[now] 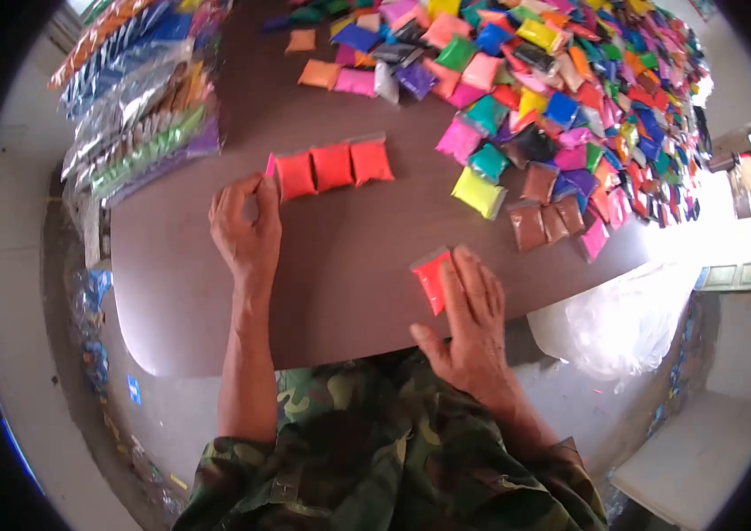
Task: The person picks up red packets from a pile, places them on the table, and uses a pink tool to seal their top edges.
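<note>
My left hand (247, 221) is closed in a pinch at the left end of a row of red packets (333, 166). A small bright pink piece (270, 165) sticks up at its fingertips; its full shape is hidden. The row holds three filled clear-plastic packets side by side. Close to the table's front edge, my right hand (473, 310) lies with fingers stretched out and thumb apart. Its fingers touch the right side of a single red packet (431, 281), partly covering it.
A large heap of colourful packets (561, 106) covers the table's (190, 292) back right. Brown packets (545, 223) lie at its near edge. Bundled bags of packets (141, 124) are stacked at the left. A clear plastic bag (614, 323) hangs beyond the right edge.
</note>
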`<state>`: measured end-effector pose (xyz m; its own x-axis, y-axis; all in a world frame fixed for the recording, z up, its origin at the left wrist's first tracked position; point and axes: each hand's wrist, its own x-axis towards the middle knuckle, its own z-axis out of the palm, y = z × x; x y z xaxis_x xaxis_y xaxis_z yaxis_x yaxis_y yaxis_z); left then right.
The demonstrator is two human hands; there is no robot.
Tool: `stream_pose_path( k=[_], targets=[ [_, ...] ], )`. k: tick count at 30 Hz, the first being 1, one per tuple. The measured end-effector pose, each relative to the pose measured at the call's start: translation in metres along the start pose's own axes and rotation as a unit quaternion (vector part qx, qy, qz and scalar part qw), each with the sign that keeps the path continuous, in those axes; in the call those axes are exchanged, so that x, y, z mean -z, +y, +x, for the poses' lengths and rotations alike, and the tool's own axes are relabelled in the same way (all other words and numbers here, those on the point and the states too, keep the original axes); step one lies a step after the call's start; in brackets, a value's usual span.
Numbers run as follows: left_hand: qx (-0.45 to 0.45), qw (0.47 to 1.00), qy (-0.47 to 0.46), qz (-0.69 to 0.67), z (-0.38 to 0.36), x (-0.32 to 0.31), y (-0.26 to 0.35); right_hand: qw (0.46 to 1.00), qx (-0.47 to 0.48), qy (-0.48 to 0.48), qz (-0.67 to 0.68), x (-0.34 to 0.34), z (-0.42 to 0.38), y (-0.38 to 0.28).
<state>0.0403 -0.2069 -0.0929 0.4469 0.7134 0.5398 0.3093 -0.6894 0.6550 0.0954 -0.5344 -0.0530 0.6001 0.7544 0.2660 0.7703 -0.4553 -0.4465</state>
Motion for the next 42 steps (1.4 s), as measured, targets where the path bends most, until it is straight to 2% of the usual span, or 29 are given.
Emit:
stream_pose_path(
  k=[3, 6, 16, 18, 24, 42],
  targets=[
    [-0.03, 0.999, 0.022, 0.002, 0.0, -0.003, -0.001, 0.998, 0.021, -0.041, -0.044, 0.006, -0.004, 0.006],
    [-0.013, 1.0, 0.012, -0.006, 0.0, -0.003, 0.001, 0.992, 0.05, -0.08, -0.078, -0.003, -0.009, 0.008],
    [-0.04, 0.999, 0.012, 0.006, 0.001, -0.003, -0.002, 0.989, 0.053, -0.078, -0.111, 0.007, 0.008, -0.001],
    [-0.067, 0.998, 0.013, 0.004, 0.0, -0.003, 0.001, 0.991, 0.051, -0.066, -0.105, 0.005, 0.018, 0.001],
    [-0.073, 0.996, 0.008, 0.057, 0.0, 0.0, -0.001, 0.995, 0.048, -0.046, -0.078, 0.006, 0.008, -0.003],
    [-0.085, 0.996, 0.002, 0.025, 0.0, 0.0, -0.001, 0.996, 0.044, -0.033, -0.068, 0.0, 0.021, -0.003]
  ],
)
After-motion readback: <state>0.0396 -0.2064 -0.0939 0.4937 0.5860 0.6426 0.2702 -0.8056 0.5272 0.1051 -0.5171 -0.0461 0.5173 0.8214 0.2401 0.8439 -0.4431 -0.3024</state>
